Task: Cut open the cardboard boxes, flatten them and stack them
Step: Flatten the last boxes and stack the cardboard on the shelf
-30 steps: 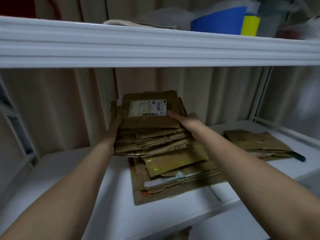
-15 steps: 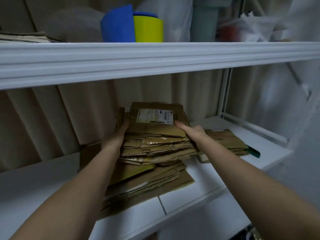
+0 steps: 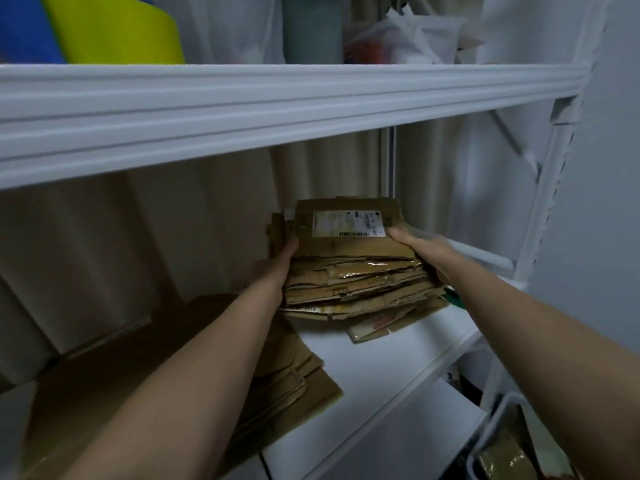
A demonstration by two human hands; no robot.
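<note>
Between our left hand and right hand: stack of flattened boxes, gripped at both ends, long axis crosswise, above shelf.

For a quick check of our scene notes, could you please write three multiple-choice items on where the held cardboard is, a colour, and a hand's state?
1. Where is the bundle of flattened cardboard?
A. on the floor
B. between both hands, above the white shelf
C. on the top shelf

2. What colour is the label on the top piece?
A. white
B. red
C. black

3. How is the left hand?
A. hanging idle
B. flat on the shelf
C. gripping the bundle's left side

Answers:
1 B, the left hand and the right hand hold it at either side.
2 A, it is pale with a barcode.
3 C, its thumb lies on top.
</note>
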